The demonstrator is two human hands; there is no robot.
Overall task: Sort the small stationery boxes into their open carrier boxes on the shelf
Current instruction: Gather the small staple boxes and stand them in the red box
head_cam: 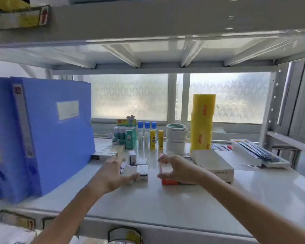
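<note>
Several small white stationery boxes [142,170] lie loose on the white shelf [165,205], some upright and some tipped. My left hand [115,173] reaches over them with fingers spread, its thumb against the nearest box. To their right lies a red open carrier box [169,181]. My right hand [177,170] curls around its left end, fingers on the far edge and thumb on the near edge. A second open carrier box [108,150], filled with rows of small boxes, lies behind my left hand beside the blue folders.
Tall blue file folders [42,138] fill the left side. At the back stand a teal display box [128,136], glue sticks [152,141], stacked tape rolls [176,138] and a yellow film roll [202,120]. A flat white box [213,164] and pen tray [259,154] lie right.
</note>
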